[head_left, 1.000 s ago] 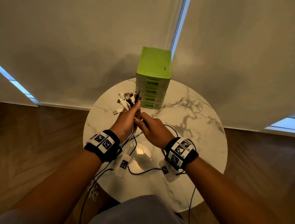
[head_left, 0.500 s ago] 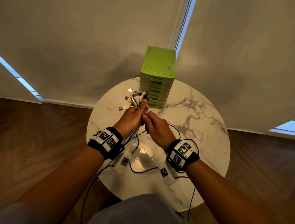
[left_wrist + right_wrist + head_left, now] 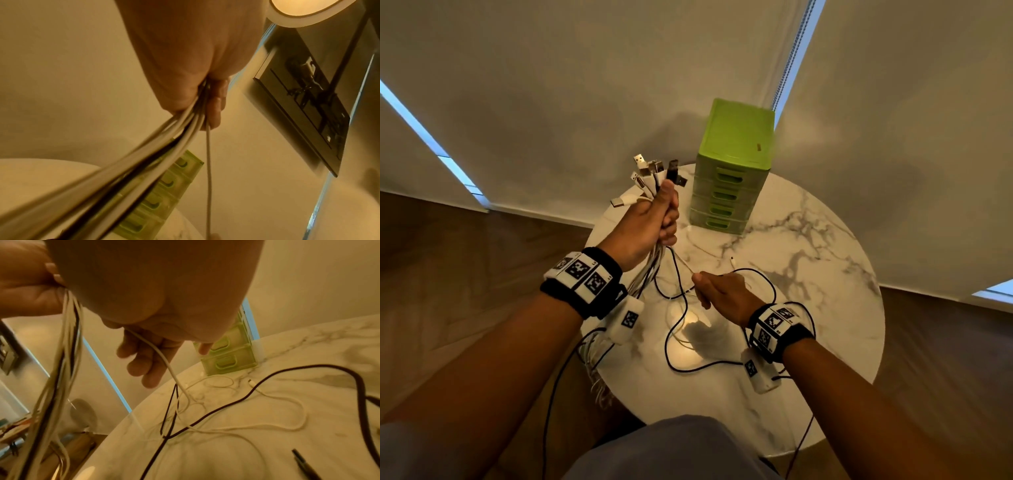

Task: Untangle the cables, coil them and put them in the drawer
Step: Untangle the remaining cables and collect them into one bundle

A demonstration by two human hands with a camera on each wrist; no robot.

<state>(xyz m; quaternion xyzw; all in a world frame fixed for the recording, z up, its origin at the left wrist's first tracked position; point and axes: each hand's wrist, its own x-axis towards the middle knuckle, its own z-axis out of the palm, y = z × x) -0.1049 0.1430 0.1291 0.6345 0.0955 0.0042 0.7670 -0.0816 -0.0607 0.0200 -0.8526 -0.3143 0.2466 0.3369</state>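
A left hand [image 3: 197, 68] is gripping a bundle of cables [image 3: 127, 175], which is crossing a green drawer unit [image 3: 164, 193].

This looks like a room in a home. A small round white marble-patterned surface [image 3: 808, 274] stands on a dark wooden herringbone floor [image 3: 448, 260], close against pale roller blinds [image 3: 585, 85] with a beaded pull chain [image 3: 791, 58] and daylight showing at their edges. A small lime-green plastic drawer chest [image 3: 732, 171] sits on it, and a dark framed picture [image 3: 308, 100] hangs on a wall under a round glowing ceiling lamp [image 3: 308, 11].
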